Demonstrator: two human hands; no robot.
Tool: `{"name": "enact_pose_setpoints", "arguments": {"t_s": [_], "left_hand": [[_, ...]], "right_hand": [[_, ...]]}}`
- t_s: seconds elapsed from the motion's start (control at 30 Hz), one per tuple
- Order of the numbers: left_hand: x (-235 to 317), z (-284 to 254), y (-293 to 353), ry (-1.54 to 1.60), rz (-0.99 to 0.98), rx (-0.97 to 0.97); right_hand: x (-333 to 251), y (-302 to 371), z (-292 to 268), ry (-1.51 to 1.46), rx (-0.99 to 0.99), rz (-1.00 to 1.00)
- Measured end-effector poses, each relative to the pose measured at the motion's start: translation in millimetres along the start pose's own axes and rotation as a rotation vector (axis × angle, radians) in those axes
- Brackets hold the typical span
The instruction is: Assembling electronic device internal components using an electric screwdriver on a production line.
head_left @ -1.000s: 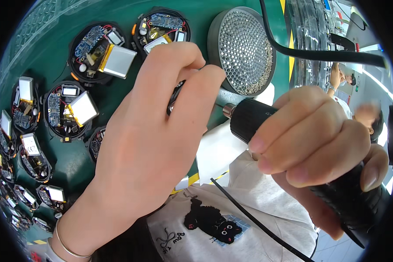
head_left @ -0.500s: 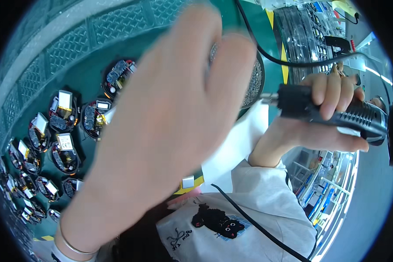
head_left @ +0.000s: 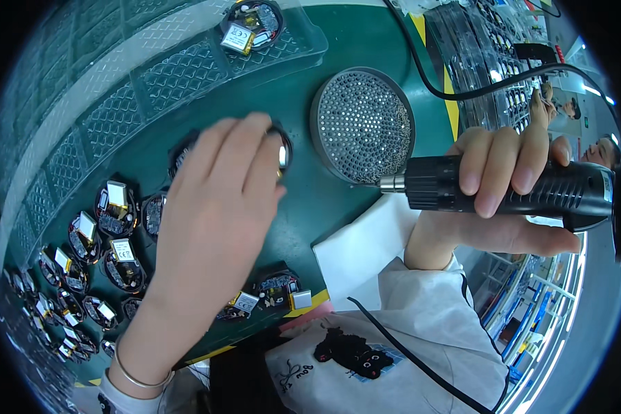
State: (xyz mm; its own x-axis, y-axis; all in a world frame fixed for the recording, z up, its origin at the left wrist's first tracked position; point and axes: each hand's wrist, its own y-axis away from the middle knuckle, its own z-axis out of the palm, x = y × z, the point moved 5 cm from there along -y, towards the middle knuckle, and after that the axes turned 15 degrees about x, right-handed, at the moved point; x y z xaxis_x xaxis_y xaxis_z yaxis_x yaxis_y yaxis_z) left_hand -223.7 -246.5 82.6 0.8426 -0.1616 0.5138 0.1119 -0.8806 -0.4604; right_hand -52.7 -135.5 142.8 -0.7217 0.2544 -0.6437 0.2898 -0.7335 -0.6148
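My left hand (head_left: 217, 196) is lower over the green mat, its fingers curled round a black round electronic module (head_left: 284, 153). Most of that module is hidden under the hand; only its right edge shows. My right hand (head_left: 507, 169) grips a black corded electric screwdriver (head_left: 428, 183) lying level, its metal tip pointing left. The tip is beside the rim of a round screw dish (head_left: 315, 127), filled with small screws set in a holed plate. Another open module (head_left: 252, 27) with a silver battery rests on a clear plastic tray (head_left: 176, 69).
Several round modules (head_left: 123, 262) with batteries cover the mat's left side. Two more (head_left: 279, 286) lie near the front edge. White paper (head_left: 362, 241) sits beside the dish. A black cable (head_left: 490, 100) crosses the top right, by stacked clear trays (head_left: 459, 52). People are in the background.
My left hand has dropped away from the view down to the mat and onto a module. The dish and the module on the tray have come into clear view. The screwdriver shifted slightly left.
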Motion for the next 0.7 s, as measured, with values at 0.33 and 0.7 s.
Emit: {"name": "enact_pose_setpoints", "arguments": {"t_s": [0.33,0.7], "left_hand": [[12,9,18,0.413,-0.239,0.011],[19,16,25,0.289,0.044,0.039]], "right_hand": [[24,10,20,-0.176,0.017,0.031],[21,9,20,0.128,-0.205,0.285]]}}
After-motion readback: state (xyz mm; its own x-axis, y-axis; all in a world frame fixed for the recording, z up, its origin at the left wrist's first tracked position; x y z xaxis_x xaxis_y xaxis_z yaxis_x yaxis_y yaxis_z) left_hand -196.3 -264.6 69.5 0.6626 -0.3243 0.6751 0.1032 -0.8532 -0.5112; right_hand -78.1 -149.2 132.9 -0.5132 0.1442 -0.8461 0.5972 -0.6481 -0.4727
